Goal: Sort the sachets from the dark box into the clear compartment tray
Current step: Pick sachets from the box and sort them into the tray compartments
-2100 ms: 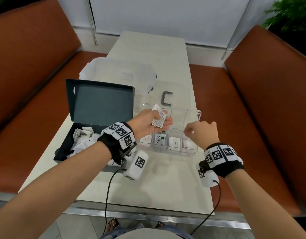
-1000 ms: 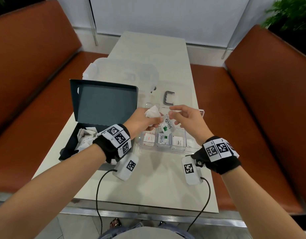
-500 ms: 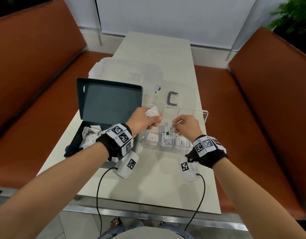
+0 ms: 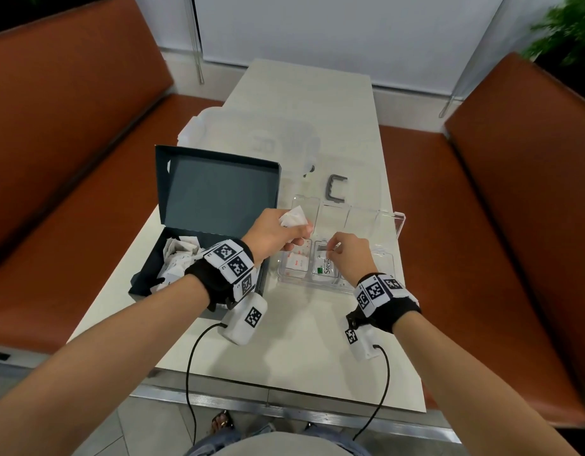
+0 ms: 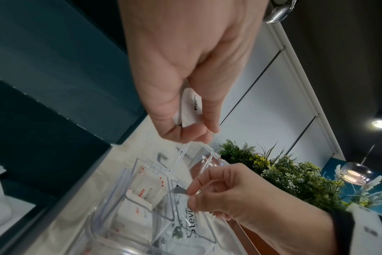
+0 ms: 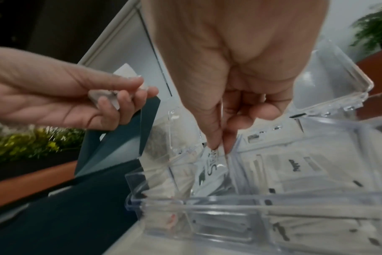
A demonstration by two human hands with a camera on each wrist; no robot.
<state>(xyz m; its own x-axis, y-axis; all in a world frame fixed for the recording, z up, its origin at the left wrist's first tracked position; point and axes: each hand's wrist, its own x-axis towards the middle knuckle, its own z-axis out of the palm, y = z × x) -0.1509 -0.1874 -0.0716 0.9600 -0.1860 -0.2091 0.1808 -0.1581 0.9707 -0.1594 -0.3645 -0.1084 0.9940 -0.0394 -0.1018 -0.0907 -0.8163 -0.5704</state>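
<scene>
- The Stevia sachet point(image 4: 326, 265) hangs from the right hand point(image 4: 347, 258) inside the second compartment from the left of the clear compartment tray point(image 4: 388, 258), its lower end down among the sachets already there.
- The right hand's thumb and forefinger are pressed together on the sachet's top edge, a narrow pinch; the other fingers point(image 6: 261, 110) curl back, clear of the dividers.
- The left hand point(image 4: 274, 235) holds a small bunch of white sachets point(image 4: 294, 219) above the tray's left end, fingers closed round them.
- The dark box point(image 4: 215, 192) stands open on the counter point(image 4: 304, 340) just left of the tray, with more crumpled sachets point(image 4: 177, 258) loose in its base.
- Handling, as I judge it: each sachet is very light, flat paper with a loose fill, so it bends and folds at the least push and carries no weight to settle itself.
- The sealed end strip looks the best hold; it is stiffer than the filled middle and keeps the fingers above the compartment walls.
- The paper seems neither slippery nor fragile, though a hard squeeze would crease it or shift the fill to one end.
- The tray's clear walls are rigid and close-set; a sachet fed in end-first and upright should slide down, while one laid crosswise would likely bridge the dividers.
- The tray itself looks light enough to skid if nudged.
</scene>
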